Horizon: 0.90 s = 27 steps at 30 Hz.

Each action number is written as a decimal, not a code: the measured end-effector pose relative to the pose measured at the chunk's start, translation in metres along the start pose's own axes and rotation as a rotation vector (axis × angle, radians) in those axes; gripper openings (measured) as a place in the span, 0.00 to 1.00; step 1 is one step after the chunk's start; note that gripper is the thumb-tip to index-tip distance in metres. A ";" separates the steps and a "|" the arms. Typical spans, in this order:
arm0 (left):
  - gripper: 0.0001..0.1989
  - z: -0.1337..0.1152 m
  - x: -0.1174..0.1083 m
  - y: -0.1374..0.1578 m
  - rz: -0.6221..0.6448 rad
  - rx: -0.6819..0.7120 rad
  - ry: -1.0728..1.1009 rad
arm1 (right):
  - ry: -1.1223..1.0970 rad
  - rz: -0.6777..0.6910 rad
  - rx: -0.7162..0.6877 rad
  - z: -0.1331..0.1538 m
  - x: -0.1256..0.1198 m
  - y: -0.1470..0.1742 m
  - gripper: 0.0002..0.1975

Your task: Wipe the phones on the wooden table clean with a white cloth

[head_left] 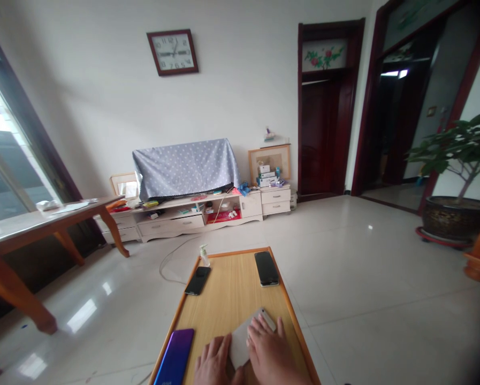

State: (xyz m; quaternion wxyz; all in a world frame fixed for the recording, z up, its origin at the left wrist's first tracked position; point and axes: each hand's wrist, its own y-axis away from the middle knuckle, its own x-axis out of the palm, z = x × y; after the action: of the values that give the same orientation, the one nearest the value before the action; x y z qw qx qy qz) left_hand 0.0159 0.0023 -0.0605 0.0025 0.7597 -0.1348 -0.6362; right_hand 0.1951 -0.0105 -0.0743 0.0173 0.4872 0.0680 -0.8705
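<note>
A silver-white smartphone [240, 344] lies aslant on the near part of a small wooden table, its back up and a camera lens at the far corner. My left hand [213, 361] grips its left edge, with the fingers bent and the thumb by the near corner. Flat across its back rests my right hand [272, 350], fingers stretched out. To the left is a purple-blue phone [174, 355], also back up. Farther off lie a black phone [198, 280] at the left and another dark phone [266, 268] at the right.
The narrow table [234, 272] has a raised orange-brown rim. A small pump bottle [204, 255] stands at its far left corner. Beyond are a white TV cabinet [251, 206] and a cloth-covered screen [185, 168]. A larger table [83, 208] stands left, a potted plant [460, 214] right.
</note>
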 end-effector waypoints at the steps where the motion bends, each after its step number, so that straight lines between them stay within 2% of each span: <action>1: 0.40 0.000 0.000 0.000 0.006 0.002 0.001 | -0.029 0.049 -0.028 0.005 0.001 0.002 0.21; 3: 0.39 0.000 -0.001 0.000 0.018 0.007 0.004 | -0.074 0.139 -0.070 0.014 0.003 0.005 0.20; 5: 0.39 0.000 -0.001 -0.001 0.024 0.010 0.002 | -0.089 0.159 -0.081 0.016 0.001 0.006 0.20; 10: 0.41 -0.001 -0.002 0.000 0.026 -0.003 -0.016 | -0.017 -0.027 0.027 -0.004 -0.010 0.000 0.20; 13: 0.41 -0.001 -0.003 0.000 0.037 -0.007 -0.017 | 0.013 -0.062 0.047 -0.011 -0.010 -0.002 0.21; 15: 0.41 -0.001 -0.002 -0.001 0.042 -0.012 -0.016 | -0.004 -0.026 0.019 -0.007 -0.006 -0.001 0.20; 19: 0.40 0.000 -0.001 -0.002 0.036 -0.001 -0.011 | -0.091 0.158 -0.063 0.012 -0.001 0.006 0.19; 21: 0.40 0.000 -0.001 -0.002 0.036 0.002 -0.008 | -0.112 0.196 -0.079 0.015 -0.003 0.008 0.19; 27: 0.40 -0.002 -0.002 0.001 0.019 0.002 -0.017 | 0.005 -0.027 0.010 -0.009 -0.012 0.005 0.20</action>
State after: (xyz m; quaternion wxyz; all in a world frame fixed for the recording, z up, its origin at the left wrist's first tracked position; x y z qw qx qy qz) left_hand 0.0174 0.0020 -0.0578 0.0067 0.7530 -0.1424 -0.6424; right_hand 0.2095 -0.0143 -0.0696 0.0027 0.4885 0.0702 -0.8697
